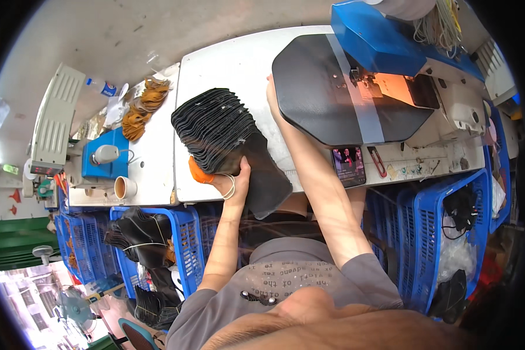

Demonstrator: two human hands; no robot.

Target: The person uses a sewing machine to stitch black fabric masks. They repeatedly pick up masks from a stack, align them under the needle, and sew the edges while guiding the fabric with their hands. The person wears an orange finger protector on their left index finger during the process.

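I had the left hand [234,181] clamped on a fanned stack of black cut pieces [216,128] overhanging the bench [216,58] front; a slackened grip could have spilled it; the right hand [272,93], part-hidden by the octagonal sewing-machine plate [303,87], I couldn't read

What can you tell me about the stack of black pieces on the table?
The stack of black pieces looks like thin, matte, leather- or fabric-like sheets, fanned so many edges show as close ridges, with pale specks. A flat, smoother section extends toward the person, its tip reaching past the near edge of the white table in this view. The left hand grips its near side, thumb on top. Exact material and count can't be told.
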